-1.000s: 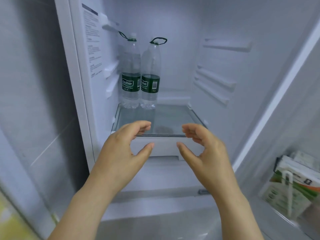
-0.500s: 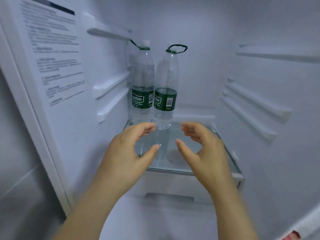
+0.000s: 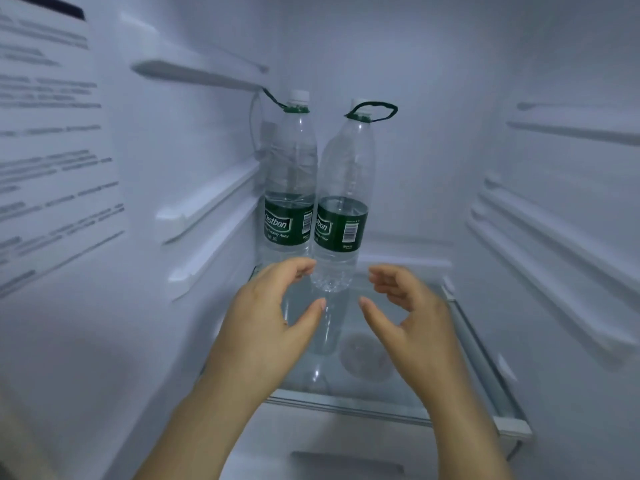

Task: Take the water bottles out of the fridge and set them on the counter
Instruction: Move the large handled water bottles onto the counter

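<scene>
Glass shelf (image 3: 460, 368) runs under two bare hands that hover side by side above its front, palms facing each other. The left hand (image 3: 273, 317) and the right hand (image 3: 412, 317) hold nothing, fingers loosely curved and thumbs spread wide. Just past the fingertips, untouched, two bottles stand upright and close together at the shelf's back left. The left bottle (image 3: 291, 174) rises behind the left hand's fingers, and the right bottle (image 3: 346, 168) stands between the hands. Both have green labels (image 3: 289, 225) and dark neck loops (image 3: 374, 110). Behind them is the white back wall (image 3: 433, 150).

Two water bottles (image 3: 290, 174) (image 3: 346, 174), two hands (image 3: 266, 327) (image 3: 412, 327), one shelf (image 3: 433, 375), perhaps one sticker (image 3: 52, 168).
</scene>
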Demonstrator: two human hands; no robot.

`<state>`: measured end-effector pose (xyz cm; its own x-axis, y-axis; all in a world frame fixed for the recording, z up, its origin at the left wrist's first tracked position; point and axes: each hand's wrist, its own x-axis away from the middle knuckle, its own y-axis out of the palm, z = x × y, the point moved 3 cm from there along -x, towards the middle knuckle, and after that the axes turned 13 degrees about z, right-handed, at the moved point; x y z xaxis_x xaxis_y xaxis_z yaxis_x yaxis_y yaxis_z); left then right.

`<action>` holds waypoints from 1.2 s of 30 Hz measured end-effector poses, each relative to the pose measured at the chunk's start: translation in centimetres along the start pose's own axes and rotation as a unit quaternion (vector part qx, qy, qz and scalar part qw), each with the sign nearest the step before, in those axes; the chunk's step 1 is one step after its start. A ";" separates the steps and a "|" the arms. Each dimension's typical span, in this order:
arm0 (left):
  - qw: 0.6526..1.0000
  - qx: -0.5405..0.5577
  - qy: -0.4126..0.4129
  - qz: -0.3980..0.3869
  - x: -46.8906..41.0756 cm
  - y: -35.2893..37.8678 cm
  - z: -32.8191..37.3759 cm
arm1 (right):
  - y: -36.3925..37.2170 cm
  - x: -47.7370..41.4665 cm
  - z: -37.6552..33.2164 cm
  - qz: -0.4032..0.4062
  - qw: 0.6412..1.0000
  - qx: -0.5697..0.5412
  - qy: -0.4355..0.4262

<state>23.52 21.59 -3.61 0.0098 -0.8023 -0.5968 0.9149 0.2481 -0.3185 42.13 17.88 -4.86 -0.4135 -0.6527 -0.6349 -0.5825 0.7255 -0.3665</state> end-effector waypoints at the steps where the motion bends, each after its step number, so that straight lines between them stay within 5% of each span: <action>1: 1.000 0.005 -0.003 0.005 -0.3 0.4 -0.1 | 0.1 -0.3 0.3 0.001 1.000 0.000 0.001; 12: 0.999 0.026 -0.024 0.020 -2.3 3.5 -0.8 | 3.9 -5.4 5.0 -0.022 0.995 -0.022 0.098; 36: 0.996 0.022 -0.027 0.087 -9.1 4.8 -2.1 | 12.1 -9.9 10.9 -0.084 0.985 -0.099 0.118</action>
<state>26.94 31.23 -1.23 0.1899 -0.7781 -0.5988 0.9146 0.3620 -0.1804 46.78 35.47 -10.38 -0.4365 -0.8094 -0.3928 -0.7721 0.5612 -0.2984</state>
